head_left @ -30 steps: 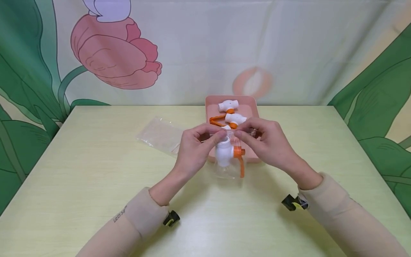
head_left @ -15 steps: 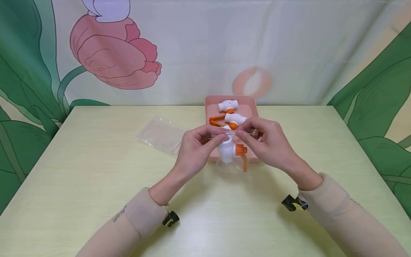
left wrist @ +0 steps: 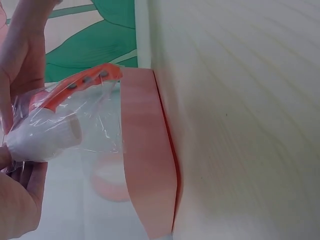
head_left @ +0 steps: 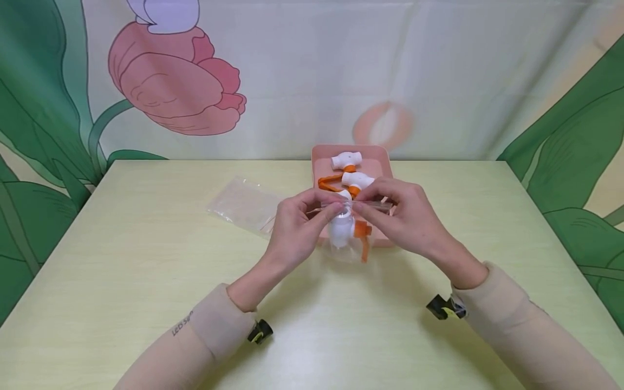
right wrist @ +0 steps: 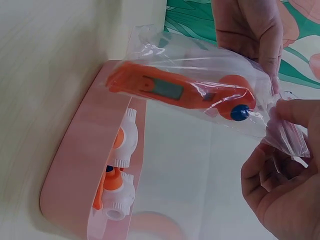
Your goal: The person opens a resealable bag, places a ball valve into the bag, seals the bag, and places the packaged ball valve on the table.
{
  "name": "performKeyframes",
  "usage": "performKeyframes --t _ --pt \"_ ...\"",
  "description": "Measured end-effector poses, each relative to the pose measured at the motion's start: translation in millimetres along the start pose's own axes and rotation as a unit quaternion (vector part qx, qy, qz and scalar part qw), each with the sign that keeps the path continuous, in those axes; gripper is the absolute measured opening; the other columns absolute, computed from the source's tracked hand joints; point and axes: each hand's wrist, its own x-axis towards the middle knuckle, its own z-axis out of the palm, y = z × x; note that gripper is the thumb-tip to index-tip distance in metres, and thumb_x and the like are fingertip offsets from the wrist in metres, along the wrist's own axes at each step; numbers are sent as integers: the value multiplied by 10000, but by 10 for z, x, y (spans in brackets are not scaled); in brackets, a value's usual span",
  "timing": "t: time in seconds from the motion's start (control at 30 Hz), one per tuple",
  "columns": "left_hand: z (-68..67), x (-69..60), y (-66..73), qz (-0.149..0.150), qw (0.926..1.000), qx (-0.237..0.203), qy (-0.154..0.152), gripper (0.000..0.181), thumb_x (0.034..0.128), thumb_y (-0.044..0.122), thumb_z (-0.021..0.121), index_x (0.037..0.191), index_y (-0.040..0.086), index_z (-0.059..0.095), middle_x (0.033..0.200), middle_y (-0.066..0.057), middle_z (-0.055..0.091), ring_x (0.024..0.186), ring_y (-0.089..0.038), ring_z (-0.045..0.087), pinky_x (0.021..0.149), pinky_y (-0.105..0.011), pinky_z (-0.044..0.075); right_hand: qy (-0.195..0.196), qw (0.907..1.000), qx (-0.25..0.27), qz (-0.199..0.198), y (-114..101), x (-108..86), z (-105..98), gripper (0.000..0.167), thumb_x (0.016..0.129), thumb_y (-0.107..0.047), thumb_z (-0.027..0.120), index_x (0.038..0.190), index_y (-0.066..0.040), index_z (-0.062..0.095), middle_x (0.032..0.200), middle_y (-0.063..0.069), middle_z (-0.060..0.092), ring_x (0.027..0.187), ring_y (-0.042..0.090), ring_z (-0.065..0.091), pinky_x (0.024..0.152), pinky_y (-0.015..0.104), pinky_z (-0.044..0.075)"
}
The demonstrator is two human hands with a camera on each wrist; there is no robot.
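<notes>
A clear plastic zip bag (right wrist: 200,55) hangs between both hands, with a white ball valve (head_left: 342,230) inside it. The valve's orange lever handle (right wrist: 175,90) points down in the bag. My left hand (head_left: 297,222) pinches the bag's top edge between thumb and fingers. Close beside it, my right hand (head_left: 404,216) pinches the same edge farther right. Both hands are above the front part of a pink tray (head_left: 385,239). More white and orange valves (head_left: 357,180) lie in that tray, partly hidden behind the hands.
Left of the tray, a flat clear plastic bag (head_left: 244,203) lies on the light wooden table (head_left: 146,260). A curtain (head_left: 292,81) printed with flowers and leaves hangs behind the table's back edge.
The bagged valve swung slightly right, then back left. My right thumb and fingers shifted a little left along the bag's top edge. My left hand stays nearly in place.
</notes>
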Motion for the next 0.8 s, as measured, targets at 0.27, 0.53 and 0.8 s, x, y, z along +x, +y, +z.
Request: performKeyframes --t 0.27,0.53,0.8 --pt "11 -3 14 -100 9999 48 -109 104 970 49 713 1059 -1 731 1026 -80 727 960 -220 685 858 -347 584 -54 9995 -256 -151 -11 3 23 45 941 -10 733 981 -7 713 914 30 670 819 165 699 643 311 603" --pt "19 20 32 -296 9990 206 -250 118 956 90 745 1053 23 742 1018 -65 722 952 -197 691 857 -311 583 -121 9996 -228 -121 -16 -7 15 43 951 -41 734 973 -12 712 906 27 679 788 184 675 616 306 588" --pt "20 32 29 -7 9994 300 -197 87 949 38 736 1027 0 744 984 -72 730 883 -192 692 800 -331 597 -249 9993 -283 24 -16 -1 -34 51 931 -57 766 974 -73 744 881 -17 705 784 150 641 656 294 533"
